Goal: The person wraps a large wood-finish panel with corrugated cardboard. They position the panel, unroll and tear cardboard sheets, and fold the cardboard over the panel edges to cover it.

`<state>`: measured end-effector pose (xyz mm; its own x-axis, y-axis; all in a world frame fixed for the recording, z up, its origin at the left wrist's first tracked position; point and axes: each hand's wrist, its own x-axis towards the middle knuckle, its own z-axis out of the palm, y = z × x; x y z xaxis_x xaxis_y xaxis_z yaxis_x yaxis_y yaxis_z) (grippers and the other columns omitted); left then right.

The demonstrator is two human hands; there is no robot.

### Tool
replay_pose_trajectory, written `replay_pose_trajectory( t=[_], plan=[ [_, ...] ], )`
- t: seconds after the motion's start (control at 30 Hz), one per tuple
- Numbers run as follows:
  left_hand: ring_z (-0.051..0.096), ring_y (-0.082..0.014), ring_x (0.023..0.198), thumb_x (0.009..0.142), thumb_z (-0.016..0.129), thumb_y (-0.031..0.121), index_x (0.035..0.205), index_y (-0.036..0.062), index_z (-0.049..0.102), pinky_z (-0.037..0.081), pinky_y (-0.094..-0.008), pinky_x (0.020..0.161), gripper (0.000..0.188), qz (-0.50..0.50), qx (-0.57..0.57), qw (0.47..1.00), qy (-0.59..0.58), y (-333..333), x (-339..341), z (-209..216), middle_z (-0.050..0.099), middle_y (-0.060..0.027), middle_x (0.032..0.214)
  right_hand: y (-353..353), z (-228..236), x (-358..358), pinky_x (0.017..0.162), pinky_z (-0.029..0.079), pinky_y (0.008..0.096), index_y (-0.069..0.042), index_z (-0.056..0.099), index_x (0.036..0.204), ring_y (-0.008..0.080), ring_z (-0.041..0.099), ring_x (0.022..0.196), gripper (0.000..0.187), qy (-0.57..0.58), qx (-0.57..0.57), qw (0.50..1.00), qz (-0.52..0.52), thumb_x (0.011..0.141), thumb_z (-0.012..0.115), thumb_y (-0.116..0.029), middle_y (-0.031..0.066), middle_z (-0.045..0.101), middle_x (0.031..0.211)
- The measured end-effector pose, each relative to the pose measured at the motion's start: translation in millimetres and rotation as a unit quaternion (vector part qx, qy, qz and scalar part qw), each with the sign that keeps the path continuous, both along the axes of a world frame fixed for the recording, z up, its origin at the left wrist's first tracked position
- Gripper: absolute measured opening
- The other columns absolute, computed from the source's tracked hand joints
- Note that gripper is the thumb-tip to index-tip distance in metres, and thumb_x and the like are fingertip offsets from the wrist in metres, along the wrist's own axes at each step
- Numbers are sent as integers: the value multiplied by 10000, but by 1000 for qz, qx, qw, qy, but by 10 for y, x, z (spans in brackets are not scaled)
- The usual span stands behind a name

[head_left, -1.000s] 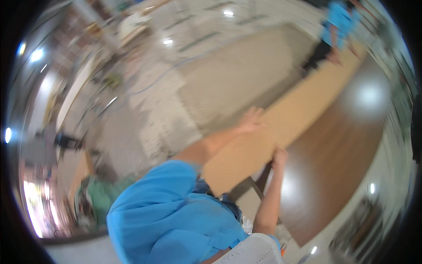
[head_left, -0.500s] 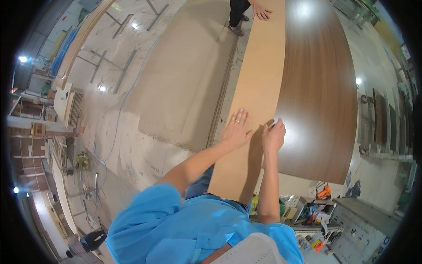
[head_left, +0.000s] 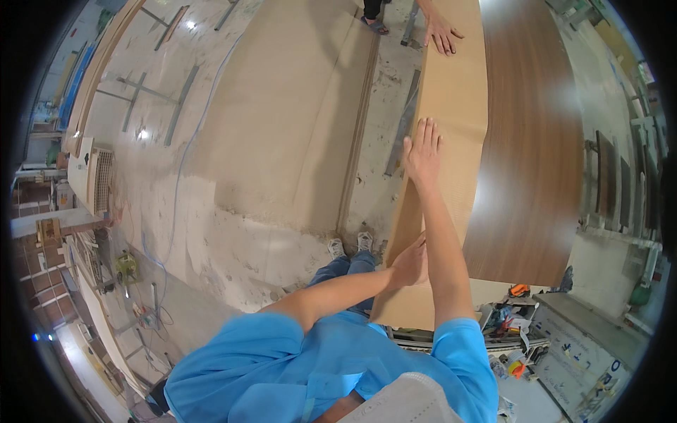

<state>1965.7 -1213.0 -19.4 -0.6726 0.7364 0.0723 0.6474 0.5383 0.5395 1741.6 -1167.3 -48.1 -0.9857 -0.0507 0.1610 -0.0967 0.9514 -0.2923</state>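
A long tan cardboard sheet (head_left: 457,166) runs away from my body along the left side of a dark wood-grain panel (head_left: 525,155). Its left side is bent into a lengthwise fold. My right hand (head_left: 424,151) lies flat on it near the fold, fingers stretched out. Closer to my body, my left hand (head_left: 410,264) closes on the cardboard's left part; my right forearm crosses in front and hides some of its fingers. At the far end, another person's hand (head_left: 441,34) presses on the same sheet with spread fingers.
Large beige boards (head_left: 282,141) lie on the floor to the left, with a blue cable (head_left: 185,151) beyond them. Metal supports (head_left: 403,130) show beside the cardboard. Tools and tape rolls crowd a cart (head_left: 511,321) at lower right. Panels (head_left: 612,176) stand at the far right.
My right hand has moved forward along the cardboard and now lies flat. My left hand has come back toward my body and closed. The cardboard's left side is now folded.
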Motion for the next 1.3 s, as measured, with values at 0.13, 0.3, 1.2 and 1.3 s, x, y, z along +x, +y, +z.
replay_pose_trajectory(
  t=[0.13,0.3,1.2,1.3],
  plan=[
    [312,-321,1461,972,445,328,1420,18,506,134,-516,1238,549,-50,-41,998,4,-56,-78,173,475,-145,1497,20,-42,-623,1225,199,508,7,264,1546,359,238,1499,658,16,18,999,-25,1033,416,-375,193,272,1613],
    [318,-336,1460,1001,409,366,1360,10,577,121,-530,1230,533,-115,-183,975,45,-85,-181,388,515,-148,1466,109,-89,-1519,1228,195,507,9,286,1539,344,248,1498,679,59,31,997,-47,1011,460,-381,175,279,1617],
    [415,-272,1383,909,555,246,1211,45,606,278,-438,1199,367,-293,-27,956,13,-388,592,-236,553,-105,1357,144,141,562,1243,143,486,-105,266,1580,304,195,1523,738,-41,22,999,-22,991,437,-515,126,251,1640],
    [493,-259,1300,897,581,154,1244,65,602,361,-455,1133,359,-263,201,942,-46,-750,947,-289,584,-80,1312,201,200,1268,1245,125,484,-124,265,1585,304,190,1525,742,-65,35,996,-40,990,421,-541,125,248,1641]
  ],
)
